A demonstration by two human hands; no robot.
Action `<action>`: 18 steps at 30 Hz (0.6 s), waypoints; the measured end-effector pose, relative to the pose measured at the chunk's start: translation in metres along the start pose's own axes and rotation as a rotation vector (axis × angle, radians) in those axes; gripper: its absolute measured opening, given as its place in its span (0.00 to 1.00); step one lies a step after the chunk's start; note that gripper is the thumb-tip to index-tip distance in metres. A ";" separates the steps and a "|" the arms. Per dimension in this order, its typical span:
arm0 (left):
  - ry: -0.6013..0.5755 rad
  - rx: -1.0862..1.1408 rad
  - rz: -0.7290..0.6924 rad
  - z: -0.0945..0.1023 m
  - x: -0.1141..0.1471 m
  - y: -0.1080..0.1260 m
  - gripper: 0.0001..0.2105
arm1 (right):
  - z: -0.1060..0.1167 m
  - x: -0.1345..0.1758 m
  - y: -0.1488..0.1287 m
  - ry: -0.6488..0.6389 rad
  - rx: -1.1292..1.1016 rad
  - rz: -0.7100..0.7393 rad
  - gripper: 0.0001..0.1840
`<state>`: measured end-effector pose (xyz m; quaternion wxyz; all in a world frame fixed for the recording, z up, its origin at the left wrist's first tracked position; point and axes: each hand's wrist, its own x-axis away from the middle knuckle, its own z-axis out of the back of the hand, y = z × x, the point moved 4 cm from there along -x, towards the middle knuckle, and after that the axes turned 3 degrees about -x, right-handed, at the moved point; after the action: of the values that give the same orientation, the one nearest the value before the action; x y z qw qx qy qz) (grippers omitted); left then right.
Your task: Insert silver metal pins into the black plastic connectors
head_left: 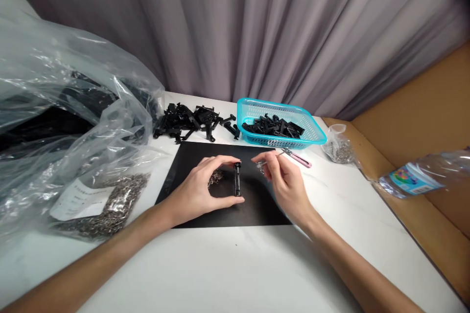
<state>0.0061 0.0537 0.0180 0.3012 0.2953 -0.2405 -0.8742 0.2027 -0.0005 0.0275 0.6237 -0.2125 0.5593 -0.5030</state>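
Pressure off-centre could eject the black part (237,179) clamped in left hand (194,186), while right hand (285,178), at three o'clock, pinches something thin (260,163).

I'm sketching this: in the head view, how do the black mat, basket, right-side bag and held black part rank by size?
Largest to smallest:
1. Black mat
2. Basket
3. Right-side bag
4. Black part in the left hand

White, faintly veined, smooth tabletop (227,269) against a grey-mauve, pleated fabric curtain (205,34).
Curtain spans the back in deep folds; brown flat panel (414,102), material unclear, stands at right. Soft light, mild tabletop sheen.
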 end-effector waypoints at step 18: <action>-0.108 -0.138 0.049 -0.007 0.000 -0.006 0.31 | -0.025 0.003 0.025 -0.183 -0.368 -0.131 0.16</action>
<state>0.0087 0.0562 0.0091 0.3286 0.2206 -0.2027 -0.8957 0.1899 0.0145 -0.0020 0.5884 -0.4035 0.5678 -0.4107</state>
